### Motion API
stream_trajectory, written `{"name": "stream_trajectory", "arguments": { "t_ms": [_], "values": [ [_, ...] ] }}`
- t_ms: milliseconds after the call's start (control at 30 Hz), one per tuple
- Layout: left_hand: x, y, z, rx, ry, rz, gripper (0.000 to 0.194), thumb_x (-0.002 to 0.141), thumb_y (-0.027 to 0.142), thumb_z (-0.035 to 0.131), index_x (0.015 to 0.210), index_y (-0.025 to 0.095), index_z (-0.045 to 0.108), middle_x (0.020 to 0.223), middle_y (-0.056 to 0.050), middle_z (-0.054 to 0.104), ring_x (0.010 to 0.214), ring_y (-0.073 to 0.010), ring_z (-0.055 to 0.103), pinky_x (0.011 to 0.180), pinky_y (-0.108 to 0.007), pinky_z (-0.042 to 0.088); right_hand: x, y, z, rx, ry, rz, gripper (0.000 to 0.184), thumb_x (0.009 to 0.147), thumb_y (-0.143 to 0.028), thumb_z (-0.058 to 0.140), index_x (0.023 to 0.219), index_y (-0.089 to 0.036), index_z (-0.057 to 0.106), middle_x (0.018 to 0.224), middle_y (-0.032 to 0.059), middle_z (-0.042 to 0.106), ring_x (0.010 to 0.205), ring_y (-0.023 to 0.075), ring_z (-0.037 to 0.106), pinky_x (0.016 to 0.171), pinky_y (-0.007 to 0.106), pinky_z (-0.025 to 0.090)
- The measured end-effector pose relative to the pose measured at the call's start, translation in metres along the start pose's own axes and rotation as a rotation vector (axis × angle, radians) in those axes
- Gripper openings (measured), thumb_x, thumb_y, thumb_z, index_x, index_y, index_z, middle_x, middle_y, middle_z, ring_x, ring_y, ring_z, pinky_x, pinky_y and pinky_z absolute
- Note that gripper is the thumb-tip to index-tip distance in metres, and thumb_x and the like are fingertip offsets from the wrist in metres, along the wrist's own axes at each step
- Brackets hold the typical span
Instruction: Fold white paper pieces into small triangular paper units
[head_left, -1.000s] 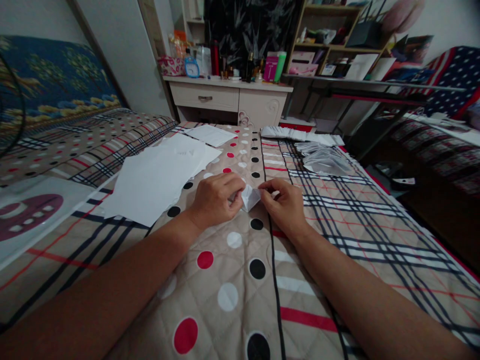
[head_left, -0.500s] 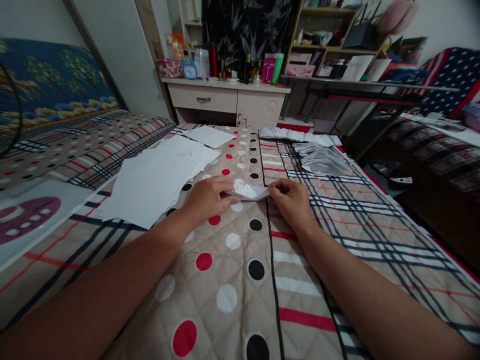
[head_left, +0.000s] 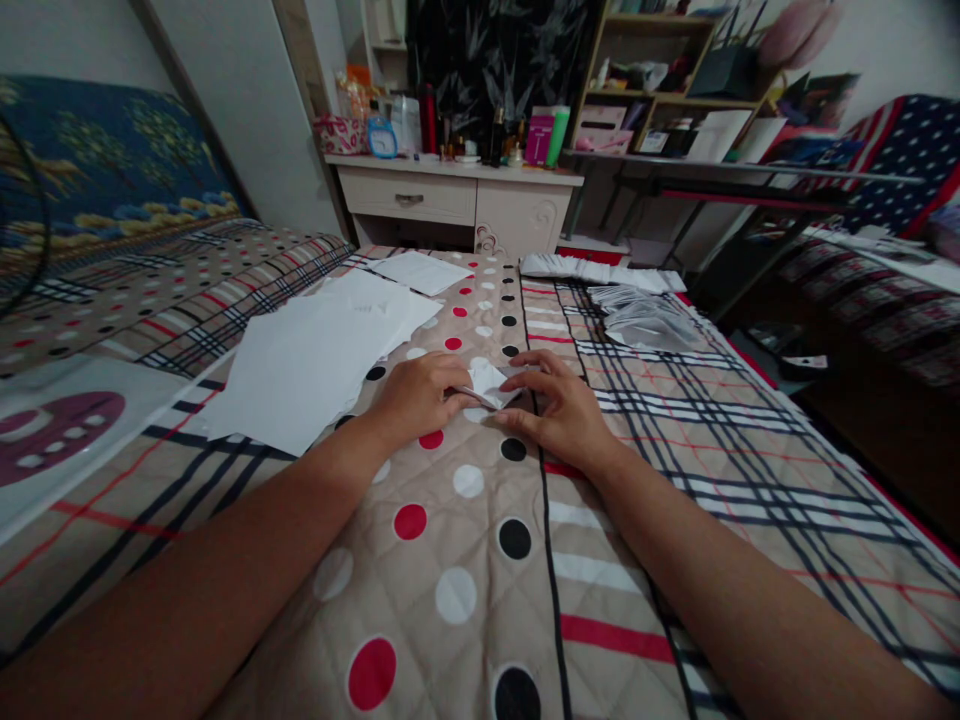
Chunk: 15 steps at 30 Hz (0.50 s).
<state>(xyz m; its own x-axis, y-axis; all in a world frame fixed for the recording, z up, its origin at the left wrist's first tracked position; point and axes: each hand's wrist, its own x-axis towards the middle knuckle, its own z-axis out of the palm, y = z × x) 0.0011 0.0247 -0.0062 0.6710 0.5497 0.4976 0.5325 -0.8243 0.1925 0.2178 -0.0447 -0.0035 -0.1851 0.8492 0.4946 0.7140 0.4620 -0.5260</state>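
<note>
A small piece of folded white paper [head_left: 486, 382] is held between my two hands, just above the quilted bedspread [head_left: 480, 560]. My left hand [head_left: 420, 395] pinches its left end, with the thumb below and the fingers on top. At the paper's right side, my right hand [head_left: 559, 405] has its thumb at the near edge and its fingers over the top, curled round that end. Fingers cover both ends of the paper, so its full shape is hidden.
Loose white sheets [head_left: 300, 360] lie to the left, with another paper stack [head_left: 420, 270] behind them. Folded paper pieces sit at the back right in a long row [head_left: 600, 272] and a fanned pile [head_left: 645, 318]. A plastic bag [head_left: 75, 420] lies far left; a white dresser [head_left: 450, 200] stands beyond.
The paper went from a small pointed fold to a longer strip stretched between my hands, then to a shorter bent shape. My right hand moved left and its fingers spread over the paper.
</note>
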Motion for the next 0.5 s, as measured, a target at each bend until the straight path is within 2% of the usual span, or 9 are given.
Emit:
{"name": "stream_trajectory", "arguments": {
  "t_ms": [133, 233, 333, 433, 500],
  "values": [
    [0.000, -0.003, -0.001, -0.004, 0.015, 0.018, 0.007, 0.079, 0.026, 0.073, 0.076, 0.021, 0.071, 0.085, -0.002, 0.069, 0.083, -0.0185, 0.064, 0.070, -0.029, 0.046, 0.000, 0.004, 0.001, -0.079, 0.009, 0.015, 0.003, 0.077, -0.025, 0.074, 0.076, -0.022, 0.072, 0.121, 0.0062, 0.061, 0.102, 0.0228, 0.062, 0.084, 0.037, 0.051],
    [0.001, -0.001, -0.005, 0.085, 0.009, 0.024, 0.006, 0.080, 0.026, 0.071, 0.075, 0.021, 0.072, 0.087, -0.003, 0.070, 0.083, -0.0190, 0.064, 0.070, -0.031, 0.047, 0.001, 0.003, 0.001, -0.052, 0.046, 0.054, 0.005, 0.078, -0.022, 0.072, 0.073, -0.021, 0.070, 0.115, 0.0063, 0.065, 0.097, 0.0219, 0.064, 0.083, 0.037, 0.051],
    [0.003, 0.008, -0.009, 0.180, 0.001, 0.032, 0.013, 0.078, 0.033, 0.073, 0.076, 0.020, 0.071, 0.088, -0.004, 0.069, 0.087, -0.0221, 0.064, 0.073, -0.034, 0.047, 0.001, 0.000, 0.002, -0.057, 0.033, 0.075, 0.006, 0.078, -0.018, 0.071, 0.073, -0.020, 0.068, 0.113, 0.0066, 0.067, 0.095, 0.0219, 0.065, 0.082, 0.036, 0.050],
    [0.007, 0.020, -0.011, 0.221, -0.007, 0.019, 0.023, 0.072, 0.041, 0.077, 0.078, 0.019, 0.070, 0.089, -0.006, 0.070, 0.091, -0.0264, 0.063, 0.078, -0.040, 0.047, 0.001, -0.004, 0.004, -0.076, -0.007, 0.050, 0.005, 0.078, -0.016, 0.070, 0.075, -0.020, 0.067, 0.108, 0.0066, 0.069, 0.093, 0.0210, 0.066, 0.079, 0.033, 0.049],
    [0.009, 0.026, -0.010, 0.210, -0.027, 0.003, 0.018, 0.071, 0.036, 0.077, 0.075, 0.020, 0.070, 0.086, -0.006, 0.070, 0.090, -0.0275, 0.063, 0.080, -0.042, 0.046, 0.000, -0.006, 0.006, -0.069, -0.023, 0.011, 0.004, 0.079, -0.018, 0.069, 0.076, -0.019, 0.067, 0.106, 0.0061, 0.069, 0.091, 0.0199, 0.066, 0.078, 0.032, 0.048]
  ]
}}
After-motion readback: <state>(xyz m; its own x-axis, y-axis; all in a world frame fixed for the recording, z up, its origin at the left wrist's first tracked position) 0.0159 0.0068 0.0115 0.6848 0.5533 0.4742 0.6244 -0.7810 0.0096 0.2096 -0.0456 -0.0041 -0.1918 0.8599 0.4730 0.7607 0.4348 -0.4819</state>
